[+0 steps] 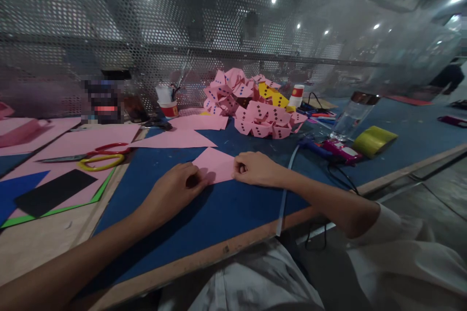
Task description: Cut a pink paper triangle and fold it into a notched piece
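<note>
A small piece of pink paper (pixel 216 164) with a pointed top lies on the blue tabletop (pixel 204 214) in front of me. My left hand (pixel 178 184) pinches its left edge with curled fingers. At its right edge, my right hand (pixel 257 169) grips the paper between thumb and bent fingers. Just beyond lie larger pink sheets (pixel 175 139). Behind them stands a pile of folded pink paper shapes (pixel 226 92) with blue dots, and nearer a pink paper ring (pixel 268 119) with dark dots. A yellow dotted piece (pixel 273 95) sits among them.
Red and yellow handled scissors (pixel 102 158) lie left on pink sheets, near a black paper rectangle (pixel 56 192). To the right are a glass jar (pixel 352 115), a magenta glue gun (pixel 341 151) with a cord, and a yellow-green tape roll (pixel 374 141). Perforated metal mesh (pixel 175 19) rises behind.
</note>
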A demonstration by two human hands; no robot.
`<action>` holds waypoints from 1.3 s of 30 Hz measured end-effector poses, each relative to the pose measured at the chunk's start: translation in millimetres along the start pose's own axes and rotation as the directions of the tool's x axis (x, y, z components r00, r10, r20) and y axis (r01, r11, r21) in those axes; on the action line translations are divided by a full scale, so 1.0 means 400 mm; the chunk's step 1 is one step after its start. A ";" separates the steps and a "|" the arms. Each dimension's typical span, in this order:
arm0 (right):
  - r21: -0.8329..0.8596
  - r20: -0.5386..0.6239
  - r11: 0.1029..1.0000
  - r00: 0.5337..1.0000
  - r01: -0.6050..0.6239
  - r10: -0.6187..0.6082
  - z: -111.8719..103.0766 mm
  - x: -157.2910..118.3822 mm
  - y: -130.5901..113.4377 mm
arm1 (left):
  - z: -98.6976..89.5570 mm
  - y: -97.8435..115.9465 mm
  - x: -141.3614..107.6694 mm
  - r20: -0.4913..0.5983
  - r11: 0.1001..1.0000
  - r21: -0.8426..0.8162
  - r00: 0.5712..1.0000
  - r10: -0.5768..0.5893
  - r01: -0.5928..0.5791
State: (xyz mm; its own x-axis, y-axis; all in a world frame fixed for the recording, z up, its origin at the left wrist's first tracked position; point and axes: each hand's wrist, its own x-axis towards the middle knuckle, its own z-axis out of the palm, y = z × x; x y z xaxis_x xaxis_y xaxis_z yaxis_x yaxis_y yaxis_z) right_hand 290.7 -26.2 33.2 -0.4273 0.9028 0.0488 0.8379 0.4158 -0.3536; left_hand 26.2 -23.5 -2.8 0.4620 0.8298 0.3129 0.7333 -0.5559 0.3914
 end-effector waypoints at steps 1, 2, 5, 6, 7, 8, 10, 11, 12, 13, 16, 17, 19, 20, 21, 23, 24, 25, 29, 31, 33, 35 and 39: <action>0.004 0.000 1.000 1.000 0.002 -0.002 -0.001 -0.001 0.001 | 0.000 0.001 0.000 0.000 1.000 -0.001 1.000 -0.001 0.001; 0.005 -0.001 1.000 1.000 0.006 -0.006 -0.001 -0.001 0.002 | 0.000 0.002 0.000 0.000 1.000 -0.003 1.000 -0.004 0.004; -0.009 -0.009 1.000 1.000 0.016 -0.016 -0.003 -0.003 0.006 | -0.001 0.003 -0.001 0.001 1.000 -0.007 1.000 -0.013 0.013; -0.012 -0.010 1.000 1.000 0.013 -0.013 -0.004 -0.004 0.006 | -0.001 0.003 0.000 0.002 1.000 -0.011 1.000 -0.015 0.015; -0.012 -0.006 1.000 1.000 0.006 -0.006 -0.006 -0.005 0.007 | -0.001 0.003 0.000 0.005 1.000 -0.014 1.000 -0.015 0.015; -0.008 0.000 1.000 1.000 -0.003 0.003 -0.009 -0.007 0.007 | -0.001 0.003 0.000 0.006 1.000 -0.014 1.000 -0.016 0.016; 0.011 0.016 1.000 1.000 -0.023 0.022 -0.015 -0.010 0.009 | -0.002 0.004 0.001 0.012 1.000 -0.014 1.000 -0.018 0.018; 0.025 0.024 0.999 0.999 -0.031 0.031 -0.018 -0.011 0.010 | -0.003 0.005 0.001 0.014 1.000 -0.013 1.000 -0.017 0.017; 0.040 0.028 0.998 0.999 -0.038 0.037 -0.020 -0.013 0.012 | -0.004 0.006 0.002 0.014 1.000 -0.013 1.000 -0.014 0.014; 0.055 0.032 0.998 0.999 -0.044 0.042 -0.023 -0.014 0.014 | -0.004 0.007 0.002 0.013 1.000 -0.014 1.000 -0.011 0.011; 0.100 0.034 0.994 0.999 -0.033 0.030 -0.025 -0.019 0.024 | -0.006 0.010 0.002 0.006 1.000 -0.017 1.000 -0.004 0.004; 0.112 0.033 0.993 0.999 -0.020 0.017 -0.025 -0.020 0.027 | -0.006 0.010 0.002 0.005 1.000 -0.016 1.000 -0.003 0.003; 0.127 0.027 0.992 1.000 0.006 -0.009 -0.022 -0.021 0.032 | -0.005 0.008 0.001 0.007 1.000 -0.009 1.000 -0.006 0.006; 0.129 0.019 0.992 1.000 0.014 -0.016 -0.020 -0.021 0.034 | -0.004 0.007 0.001 0.010 1.000 -0.003 1.000 -0.009 0.009; 0.128 0.011 0.992 1.000 0.018 -0.019 -0.017 -0.020 0.035 | -0.003 0.006 0.001 0.013 1.000 0.003 1.000 -0.011 0.011; 0.121 -0.005 0.992 1.000 0.018 -0.018 -0.012 -0.018 0.035 | -0.002 0.004 0.001 0.017 1.000 0.013 1.000 -0.017 0.016; 0.116 -0.010 0.993 1.000 0.017 -0.016 -0.009 -0.017 0.035 | -0.002 0.003 0.001 0.018 1.000 0.014 1.000 -0.017 0.017; 0.111 -0.015 0.994 1.000 0.015 -0.013 -0.007 -0.015 0.034 | -0.002 0.004 0.001 0.021 1.000 0.011 1.000 -0.018 0.018; 0.067 -0.046 0.998 0.999 0.008 -0.005 0.002 -0.012 0.028 | -0.005 0.007 0.001 0.019 1.000 0.003 1.000 -0.024 0.024; 0.033 -0.062 0.999 0.998 0.006 -0.004 0.006 -0.012 0.026 | -0.006 0.008 0.001 0.016 1.000 0.000 1.000 -0.022 0.022; 0.009 -0.067 1.000 0.998 0.008 -0.008 0.008 -0.012 0.025 | -0.006 0.008 0.002 0.022 1.000 -0.002 1.000 -0.018 0.018; 0.001 -0.072 1.000 0.997 0.020 -0.020 0.008 -0.013 0.028 | -0.005 0.007 0.002 0.020 1.000 -0.003 1.000 -0.017 0.017; 0.025 -0.065 0.999 0.998 0.027 -0.025 0.002 -0.015 0.039 | -0.003 0.004 0.001 0.003 1.000 -0.006 1.000 -0.010 0.010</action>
State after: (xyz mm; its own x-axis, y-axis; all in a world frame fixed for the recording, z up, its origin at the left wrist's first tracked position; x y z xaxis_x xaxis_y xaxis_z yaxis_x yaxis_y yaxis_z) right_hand 306.1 -25.2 26.7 -0.4249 0.8974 0.1186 0.8177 0.4367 -0.3751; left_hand 26.8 -24.1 -0.9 0.4563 0.8355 0.3062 0.7350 -0.5478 0.3997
